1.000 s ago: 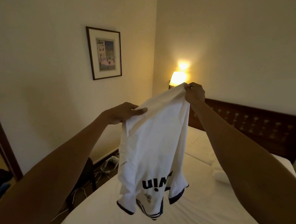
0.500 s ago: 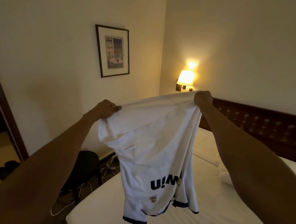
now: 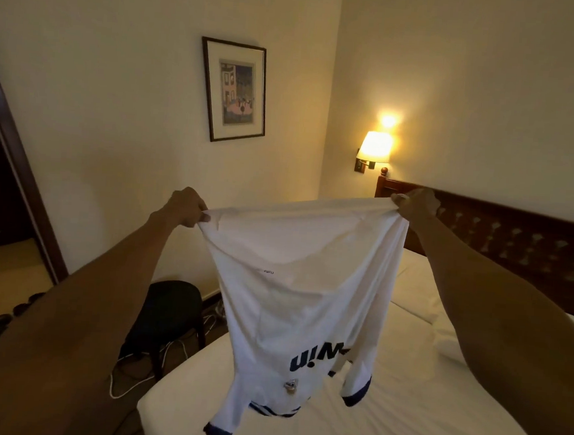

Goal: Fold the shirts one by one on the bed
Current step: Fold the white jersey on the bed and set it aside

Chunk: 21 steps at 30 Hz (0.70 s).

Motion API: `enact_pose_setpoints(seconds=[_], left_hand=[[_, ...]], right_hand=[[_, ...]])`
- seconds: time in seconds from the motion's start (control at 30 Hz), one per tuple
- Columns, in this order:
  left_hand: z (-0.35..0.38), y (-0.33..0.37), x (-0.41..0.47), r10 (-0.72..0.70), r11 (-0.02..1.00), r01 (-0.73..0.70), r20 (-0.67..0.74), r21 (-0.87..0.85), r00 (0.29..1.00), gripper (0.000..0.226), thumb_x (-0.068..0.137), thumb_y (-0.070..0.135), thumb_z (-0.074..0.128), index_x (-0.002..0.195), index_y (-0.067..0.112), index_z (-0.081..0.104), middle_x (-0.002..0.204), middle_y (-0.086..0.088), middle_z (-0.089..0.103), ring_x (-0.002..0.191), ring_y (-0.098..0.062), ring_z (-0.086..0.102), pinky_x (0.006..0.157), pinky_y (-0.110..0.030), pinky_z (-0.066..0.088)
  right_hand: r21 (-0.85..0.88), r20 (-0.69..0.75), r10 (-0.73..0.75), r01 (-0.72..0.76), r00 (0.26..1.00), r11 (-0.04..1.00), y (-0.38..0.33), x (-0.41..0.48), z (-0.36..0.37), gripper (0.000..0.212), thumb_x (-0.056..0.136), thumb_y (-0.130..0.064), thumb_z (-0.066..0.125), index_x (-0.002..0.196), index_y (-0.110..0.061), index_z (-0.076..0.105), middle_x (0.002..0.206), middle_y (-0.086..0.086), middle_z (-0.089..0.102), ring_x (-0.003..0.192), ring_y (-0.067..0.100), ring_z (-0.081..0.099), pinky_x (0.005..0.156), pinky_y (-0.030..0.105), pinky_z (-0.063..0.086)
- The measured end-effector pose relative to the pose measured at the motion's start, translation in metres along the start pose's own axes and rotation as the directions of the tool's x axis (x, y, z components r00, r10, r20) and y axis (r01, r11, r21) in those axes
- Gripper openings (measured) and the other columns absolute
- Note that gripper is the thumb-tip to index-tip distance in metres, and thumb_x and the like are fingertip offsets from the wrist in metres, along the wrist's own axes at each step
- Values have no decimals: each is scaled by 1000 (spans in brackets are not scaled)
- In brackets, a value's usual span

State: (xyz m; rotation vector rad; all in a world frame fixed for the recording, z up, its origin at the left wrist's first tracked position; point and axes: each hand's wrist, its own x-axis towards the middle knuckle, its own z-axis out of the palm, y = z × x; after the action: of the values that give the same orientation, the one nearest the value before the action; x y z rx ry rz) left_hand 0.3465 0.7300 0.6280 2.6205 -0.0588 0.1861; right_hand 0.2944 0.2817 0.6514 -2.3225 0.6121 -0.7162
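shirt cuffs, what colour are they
The cuffs are dark blue on the white shirt; head view shows it best.

Single head-worn wide-angle view, forward and down, close over the bed, toward the headboard corner.

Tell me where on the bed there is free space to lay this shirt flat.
The sheet of the bed is bare between the hanging shirt and the right forearm, below the pillows. Crowded: the pillows by the headboard, and the floor on the left, with stool and cables.
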Motion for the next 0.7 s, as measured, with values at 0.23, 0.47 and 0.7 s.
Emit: enact_pose_setpoints(seconds=[0.23,0.47,0.7], left_hand=[[23,5,1,-399,513,439,248,-738,883,15,99,3,42,93,-1,56,114,-25,58,88,-38,63,72,-49,51],[12,11,18,-310,559,306,148,-771,939,32,103,21,54,129,3,54,129,-17,52,112,-32,54,94,-49,49],[-14,-17,15,-9,807,185,301,-561,953,30,82,20,80,103,3,67,109,-12,64,101,-24,59,78,-34,53]], right_hand=[[233,63,-55,39,996,972,-3,6,8,42,84,-23,77,112,6,67,103,17,61,114,32,57,101,44,47],[182,29,-18,12,999,983,7,14,3,34,79,-22,82,98,4,73,104,19,69,103,30,65,87,37,54],[236,-54,91,-76,994,969,30,30,2,29,74,-12,86,67,-6,58,84,13,66,89,32,71,82,45,59]])
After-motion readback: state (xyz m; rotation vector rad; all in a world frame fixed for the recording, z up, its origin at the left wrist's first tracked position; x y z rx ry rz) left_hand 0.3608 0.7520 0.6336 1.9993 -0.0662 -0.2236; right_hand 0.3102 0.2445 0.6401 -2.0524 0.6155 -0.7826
